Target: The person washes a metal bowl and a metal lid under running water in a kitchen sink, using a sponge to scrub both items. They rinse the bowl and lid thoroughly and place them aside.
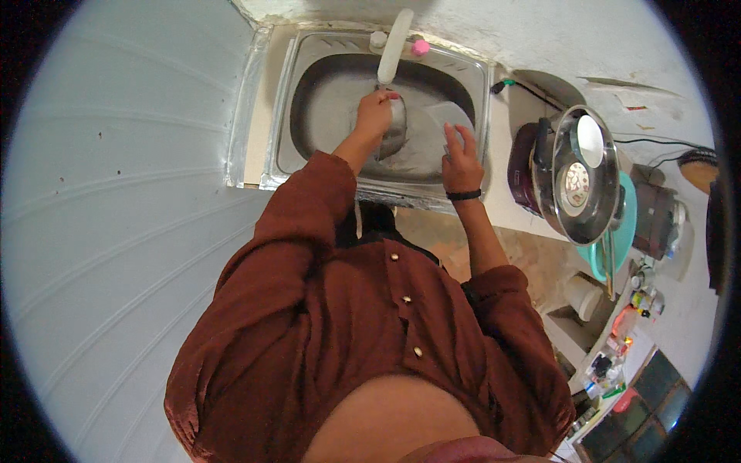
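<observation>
My left hand [375, 113] grips the rim or handle of a round metal vessel [396, 130] in the stainless steel sink [298, 144], just below the end of the pale faucet spout [395, 49]. The hand hides part of the vessel. Over the right side of the basin is my right hand [463, 159], its fingers spread apart and nothing clearly held in them. A translucent, pale sheet-like thing [457, 113], perhaps plastic, lies in the basin behind those fingers. A pink tap knob [420, 47] and a whitish knob [378, 39] flank the spout.
Right of the sink, a large metal pan [584, 223] holds a white bowl [590, 142] and a patterned dish [575, 184], beside a dark appliance [521, 168]. A turquoise basin [628, 214] sits beyond. A black cable end [499, 87] lies near the sink corner. A grey panelled wall [145, 144] stands left.
</observation>
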The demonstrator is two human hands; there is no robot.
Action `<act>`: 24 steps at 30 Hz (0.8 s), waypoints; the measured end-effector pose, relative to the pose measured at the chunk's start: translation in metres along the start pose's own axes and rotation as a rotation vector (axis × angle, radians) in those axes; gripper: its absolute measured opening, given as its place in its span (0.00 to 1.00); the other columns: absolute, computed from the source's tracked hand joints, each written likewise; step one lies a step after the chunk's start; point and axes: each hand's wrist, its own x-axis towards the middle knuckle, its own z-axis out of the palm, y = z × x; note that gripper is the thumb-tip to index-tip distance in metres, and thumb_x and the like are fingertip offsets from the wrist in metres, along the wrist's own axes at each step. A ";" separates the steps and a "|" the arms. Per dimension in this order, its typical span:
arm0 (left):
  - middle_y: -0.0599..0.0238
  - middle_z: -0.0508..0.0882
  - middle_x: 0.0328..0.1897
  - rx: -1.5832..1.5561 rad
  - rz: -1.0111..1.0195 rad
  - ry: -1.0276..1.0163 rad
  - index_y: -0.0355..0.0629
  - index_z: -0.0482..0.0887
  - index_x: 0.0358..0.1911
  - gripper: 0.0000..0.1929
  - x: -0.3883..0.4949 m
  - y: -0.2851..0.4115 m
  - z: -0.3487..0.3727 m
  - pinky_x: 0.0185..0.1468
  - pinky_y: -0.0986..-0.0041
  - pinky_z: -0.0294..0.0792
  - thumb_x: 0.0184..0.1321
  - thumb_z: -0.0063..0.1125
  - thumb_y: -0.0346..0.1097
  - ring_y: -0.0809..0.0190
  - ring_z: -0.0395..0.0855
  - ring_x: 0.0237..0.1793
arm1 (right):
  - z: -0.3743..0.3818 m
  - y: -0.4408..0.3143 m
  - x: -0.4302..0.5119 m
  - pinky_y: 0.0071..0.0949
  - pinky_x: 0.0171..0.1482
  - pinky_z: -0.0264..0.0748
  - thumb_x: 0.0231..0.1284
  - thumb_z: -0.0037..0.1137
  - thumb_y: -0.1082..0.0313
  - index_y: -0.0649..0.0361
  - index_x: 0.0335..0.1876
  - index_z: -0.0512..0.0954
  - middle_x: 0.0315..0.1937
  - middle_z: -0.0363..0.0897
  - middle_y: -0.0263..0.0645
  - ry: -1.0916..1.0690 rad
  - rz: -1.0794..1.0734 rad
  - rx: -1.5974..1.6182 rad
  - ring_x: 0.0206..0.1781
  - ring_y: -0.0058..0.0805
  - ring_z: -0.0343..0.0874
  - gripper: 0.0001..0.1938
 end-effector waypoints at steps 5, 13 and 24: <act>0.66 0.79 0.32 0.063 -0.150 0.035 0.38 0.79 0.40 0.11 -0.003 0.027 0.000 0.36 0.76 0.65 0.55 0.50 0.33 0.70 0.73 0.31 | -0.004 0.001 0.005 0.28 0.26 0.73 0.44 0.51 0.78 0.45 0.51 0.73 0.50 0.70 0.34 0.169 -0.085 -0.005 0.30 0.34 0.78 0.25; 0.67 0.78 0.36 -0.299 -0.344 0.091 0.39 0.79 0.42 0.18 -0.013 0.015 -0.017 0.39 0.75 0.63 0.53 0.55 0.44 0.67 0.72 0.36 | -0.005 -0.011 0.016 0.25 0.29 0.74 0.43 0.52 0.80 0.44 0.49 0.75 0.46 0.72 0.39 0.284 -0.232 0.111 0.34 0.33 0.77 0.25; 0.53 0.71 0.47 -0.753 -0.431 -0.088 0.39 0.62 0.59 0.26 0.002 -0.008 -0.031 0.44 0.64 0.70 0.53 0.40 0.24 0.55 0.72 0.45 | 0.023 -0.020 -0.023 0.25 0.30 0.69 0.42 0.52 0.76 0.42 0.51 0.75 0.50 0.70 0.39 0.235 -0.350 0.254 0.28 0.30 0.71 0.25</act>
